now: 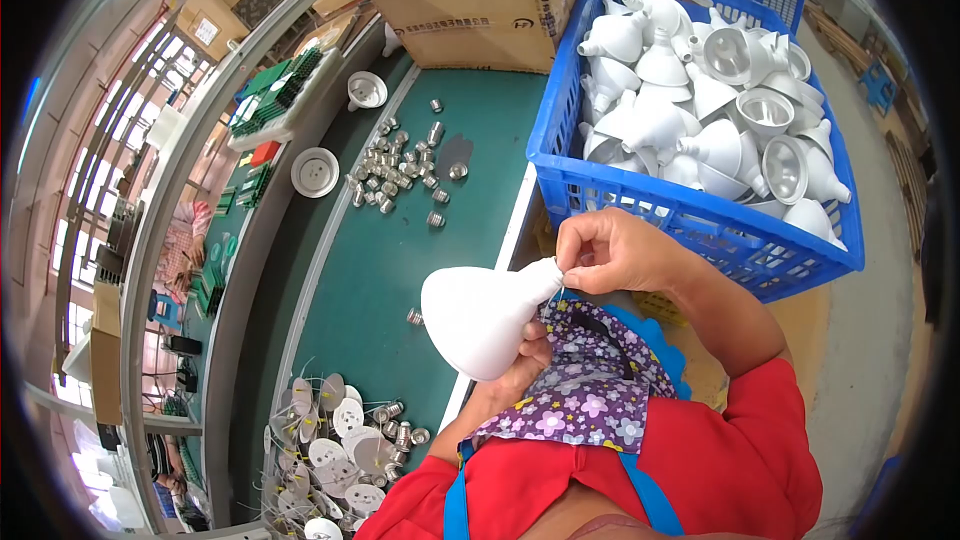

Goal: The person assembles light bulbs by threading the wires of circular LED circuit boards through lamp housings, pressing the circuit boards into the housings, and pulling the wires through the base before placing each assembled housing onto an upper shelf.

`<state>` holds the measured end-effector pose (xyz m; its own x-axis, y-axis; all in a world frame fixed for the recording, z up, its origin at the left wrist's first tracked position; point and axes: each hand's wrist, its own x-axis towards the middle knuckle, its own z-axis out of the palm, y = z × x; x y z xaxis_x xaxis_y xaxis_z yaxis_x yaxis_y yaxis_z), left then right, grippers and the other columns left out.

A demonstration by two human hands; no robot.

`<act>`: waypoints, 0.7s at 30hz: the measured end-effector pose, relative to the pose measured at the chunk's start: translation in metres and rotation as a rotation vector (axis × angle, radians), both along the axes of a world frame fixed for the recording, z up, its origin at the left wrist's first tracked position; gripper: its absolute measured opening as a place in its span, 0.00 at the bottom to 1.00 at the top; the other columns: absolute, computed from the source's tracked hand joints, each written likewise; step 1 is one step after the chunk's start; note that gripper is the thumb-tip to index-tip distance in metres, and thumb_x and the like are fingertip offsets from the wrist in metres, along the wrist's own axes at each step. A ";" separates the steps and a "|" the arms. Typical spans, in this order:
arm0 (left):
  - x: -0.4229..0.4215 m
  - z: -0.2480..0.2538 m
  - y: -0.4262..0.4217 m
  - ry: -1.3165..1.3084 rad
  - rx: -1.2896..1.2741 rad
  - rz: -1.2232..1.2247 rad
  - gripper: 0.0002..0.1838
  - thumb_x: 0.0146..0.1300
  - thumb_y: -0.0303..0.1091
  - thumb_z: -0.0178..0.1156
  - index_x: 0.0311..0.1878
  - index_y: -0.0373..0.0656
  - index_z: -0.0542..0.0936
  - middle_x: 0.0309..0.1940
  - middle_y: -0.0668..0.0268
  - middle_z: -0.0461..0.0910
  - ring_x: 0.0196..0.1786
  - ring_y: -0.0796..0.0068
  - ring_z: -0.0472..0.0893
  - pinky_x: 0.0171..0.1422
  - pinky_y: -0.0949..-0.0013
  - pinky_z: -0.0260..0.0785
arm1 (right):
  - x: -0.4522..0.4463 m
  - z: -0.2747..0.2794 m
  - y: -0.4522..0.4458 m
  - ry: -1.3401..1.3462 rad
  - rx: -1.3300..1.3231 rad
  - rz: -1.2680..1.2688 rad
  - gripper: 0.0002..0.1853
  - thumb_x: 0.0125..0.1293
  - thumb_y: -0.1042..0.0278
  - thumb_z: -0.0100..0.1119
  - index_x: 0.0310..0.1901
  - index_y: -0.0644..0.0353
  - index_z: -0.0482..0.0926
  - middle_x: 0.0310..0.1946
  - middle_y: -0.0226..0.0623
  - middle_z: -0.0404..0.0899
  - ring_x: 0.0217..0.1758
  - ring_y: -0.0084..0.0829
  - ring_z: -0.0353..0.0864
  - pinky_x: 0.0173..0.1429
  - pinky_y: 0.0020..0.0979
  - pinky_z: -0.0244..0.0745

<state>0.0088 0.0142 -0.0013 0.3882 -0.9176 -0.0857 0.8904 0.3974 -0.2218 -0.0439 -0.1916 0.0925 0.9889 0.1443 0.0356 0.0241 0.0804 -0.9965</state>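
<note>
A white cone-shaped lamp housing (475,320) lies tilted over the near edge of the green work surface (370,280), its wide end to the left. My left hand (525,355) is wrapped round its underside, partly hidden behind it. At the narrow neck, the thumb and fingers of my right hand (610,252) are pinched on thin wires (563,285) that come out of the tip. A metal screw cap (415,316) sits just left of the housing, on the green surface.
Loose metal screw caps (390,168) lie farther up the surface. White discs with wires (330,450) are heaped at lower left. A blue crate (690,195) of white housings stands right, beside a cardboard box (470,10). Two round white parts (315,172) sit left. Other people are partly visible.
</note>
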 end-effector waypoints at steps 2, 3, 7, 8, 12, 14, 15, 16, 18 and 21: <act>-0.001 0.002 0.000 0.006 -0.008 0.000 0.18 0.62 0.43 0.53 0.52 0.47 0.78 0.50 0.61 0.79 0.34 0.61 0.81 0.28 0.74 0.76 | -0.001 0.003 0.002 0.009 0.011 -0.025 0.04 0.54 0.74 0.61 0.31 0.61 0.77 0.29 0.25 0.77 0.34 0.14 0.74 0.40 0.18 0.70; -0.001 0.002 -0.001 0.014 -0.018 0.000 0.18 0.62 0.43 0.53 0.52 0.47 0.77 0.50 0.62 0.79 0.34 0.61 0.81 0.28 0.74 0.76 | -0.001 0.003 0.003 0.013 0.017 -0.037 0.04 0.54 0.75 0.61 0.31 0.61 0.77 0.30 0.25 0.77 0.34 0.14 0.74 0.39 0.18 0.70; 0.002 0.002 -0.003 0.039 -0.098 -0.033 0.17 0.62 0.42 0.55 0.52 0.48 0.78 0.50 0.63 0.79 0.36 0.62 0.82 0.29 0.74 0.77 | 0.004 -0.005 0.008 -0.056 0.054 -0.051 0.04 0.54 0.76 0.62 0.32 0.61 0.76 0.30 0.25 0.76 0.33 0.14 0.73 0.37 0.18 0.69; 0.004 0.003 -0.003 0.051 -0.114 -0.039 0.17 0.62 0.42 0.55 0.52 0.48 0.78 0.50 0.64 0.79 0.37 0.62 0.82 0.30 0.74 0.77 | 0.008 -0.009 0.009 -0.078 0.048 -0.058 0.05 0.54 0.76 0.62 0.32 0.61 0.76 0.30 0.25 0.76 0.33 0.13 0.73 0.37 0.18 0.69; 0.017 0.006 0.000 0.060 -0.153 -0.018 0.17 0.62 0.41 0.55 0.52 0.48 0.78 0.50 0.64 0.79 0.39 0.63 0.82 0.33 0.72 0.77 | 0.028 -0.025 0.013 -0.090 0.078 -0.060 0.08 0.55 0.75 0.65 0.35 0.61 0.76 0.29 0.24 0.75 0.32 0.13 0.72 0.37 0.18 0.68; 0.027 0.004 0.005 0.038 -0.118 0.032 0.16 0.62 0.40 0.55 0.52 0.48 0.78 0.49 0.64 0.80 0.39 0.63 0.82 0.34 0.71 0.78 | 0.040 -0.023 0.024 -0.108 0.168 -0.091 0.10 0.55 0.74 0.66 0.36 0.61 0.75 0.29 0.23 0.74 0.32 0.14 0.71 0.38 0.18 0.68; 0.034 0.005 0.007 0.021 -0.079 0.065 0.16 0.62 0.40 0.55 0.52 0.48 0.78 0.49 0.63 0.80 0.39 0.63 0.82 0.35 0.71 0.78 | 0.047 -0.022 0.029 -0.120 0.214 -0.104 0.10 0.54 0.73 0.67 0.37 0.61 0.75 0.28 0.22 0.73 0.32 0.14 0.71 0.39 0.18 0.68; 0.041 0.008 0.009 0.003 -0.042 0.101 0.16 0.62 0.39 0.55 0.51 0.48 0.78 0.49 0.63 0.80 0.39 0.64 0.82 0.35 0.71 0.78 | 0.053 -0.027 0.028 -0.087 0.116 -0.130 0.17 0.53 0.71 0.69 0.44 0.60 0.74 0.32 0.25 0.74 0.35 0.17 0.72 0.42 0.20 0.70; 0.072 0.013 0.017 -0.104 0.063 0.184 0.14 0.62 0.40 0.56 0.48 0.45 0.79 0.44 0.61 0.81 0.39 0.63 0.82 0.34 0.69 0.78 | 0.055 -0.025 0.036 -0.108 0.046 -0.164 0.23 0.53 0.69 0.70 0.49 0.59 0.72 0.36 0.28 0.74 0.39 0.18 0.72 0.45 0.22 0.70; 0.144 0.016 0.049 -0.378 0.455 0.390 0.17 0.63 0.41 0.58 0.53 0.46 0.74 0.42 0.63 0.80 0.41 0.65 0.81 0.36 0.64 0.79 | 0.054 -0.027 0.031 -0.226 -0.457 -0.254 0.33 0.50 0.69 0.71 0.58 0.56 0.67 0.42 0.34 0.72 0.46 0.26 0.73 0.52 0.29 0.71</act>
<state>0.1527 0.0628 0.0149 0.7601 -0.6108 -0.2220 0.6476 0.6830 0.3379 0.0097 -0.1601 0.0656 0.9697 -0.0462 0.2398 0.2029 -0.3941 -0.8964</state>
